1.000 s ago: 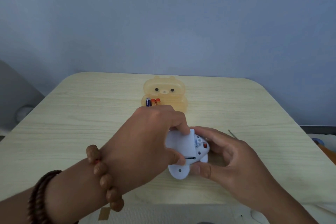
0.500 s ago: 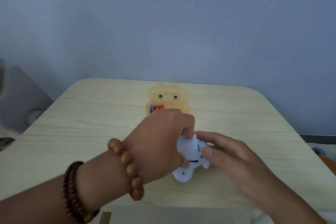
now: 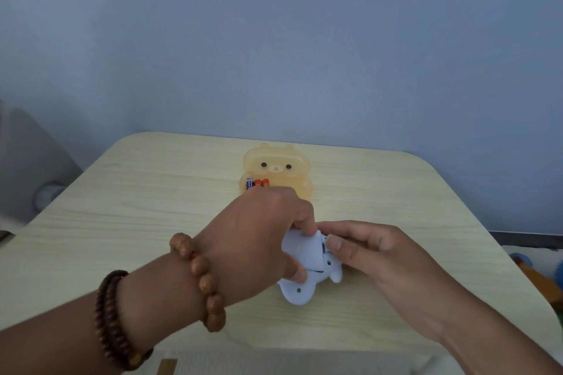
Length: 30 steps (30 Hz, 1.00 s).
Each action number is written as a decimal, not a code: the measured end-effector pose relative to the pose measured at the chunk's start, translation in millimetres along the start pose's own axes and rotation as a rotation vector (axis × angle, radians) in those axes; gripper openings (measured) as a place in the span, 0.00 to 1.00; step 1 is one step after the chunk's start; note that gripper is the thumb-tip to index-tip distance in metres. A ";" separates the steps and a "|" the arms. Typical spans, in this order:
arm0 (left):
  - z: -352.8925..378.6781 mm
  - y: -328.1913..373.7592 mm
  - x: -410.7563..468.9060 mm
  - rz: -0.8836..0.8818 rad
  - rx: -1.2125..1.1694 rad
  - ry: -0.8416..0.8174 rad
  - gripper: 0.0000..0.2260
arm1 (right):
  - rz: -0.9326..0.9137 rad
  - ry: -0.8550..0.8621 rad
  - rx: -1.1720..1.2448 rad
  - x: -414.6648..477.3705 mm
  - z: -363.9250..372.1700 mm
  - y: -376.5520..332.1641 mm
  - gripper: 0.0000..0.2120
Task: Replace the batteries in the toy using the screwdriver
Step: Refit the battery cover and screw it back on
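A translucent orange bear-shaped plastic case [image 3: 276, 175] lies open toward the far edge of the pale wood-grain surface [image 3: 152, 213]; its lower half holds cylindrical batteries [image 3: 257, 183], one purple-labelled and two with orange ends, their near ends hidden behind the left hand [image 3: 259, 240]. Nearer the camera, the small white plastic toy [image 3: 300, 275] rests at the middle of the surface. The left hand clasps the toy from the left, thumb and fingers pressed on its white panel; two wooden bead bracelets [image 3: 201, 277] circle that wrist. The right hand [image 3: 374, 256] grips the toy's right side, thumb flat against its edge. Most of the toy's body is covered by both hands. Coloured objects [image 3: 539, 277] at the right border are cut off and cannot be identified.
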<state>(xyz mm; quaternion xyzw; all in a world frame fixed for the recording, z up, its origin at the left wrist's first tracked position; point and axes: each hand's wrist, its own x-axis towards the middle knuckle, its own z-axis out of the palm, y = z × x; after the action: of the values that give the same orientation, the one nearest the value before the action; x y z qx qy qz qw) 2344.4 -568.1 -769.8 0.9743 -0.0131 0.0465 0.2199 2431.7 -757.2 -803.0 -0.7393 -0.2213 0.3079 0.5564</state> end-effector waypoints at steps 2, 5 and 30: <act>1.1 -5.1 -1.1 0.022 -0.027 0.024 0.20 | -0.003 0.004 -0.008 1.4 -0.5 0.5 0.12; 5.9 -14.2 -6.2 0.050 -0.091 0.074 0.20 | 0.002 0.000 -0.011 2.2 -1.5 0.3 0.12; 36.2 -32.1 -23.7 0.045 -0.229 0.232 0.19 | -0.076 0.589 -0.688 -31.0 -50.6 10.0 0.28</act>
<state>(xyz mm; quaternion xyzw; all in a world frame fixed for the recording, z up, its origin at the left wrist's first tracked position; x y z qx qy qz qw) 2325.4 -554.5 -818.4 0.9305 -0.0146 0.1616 0.3283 2444.9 -815.5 -796.4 -0.9286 -0.1701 -0.0279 0.3285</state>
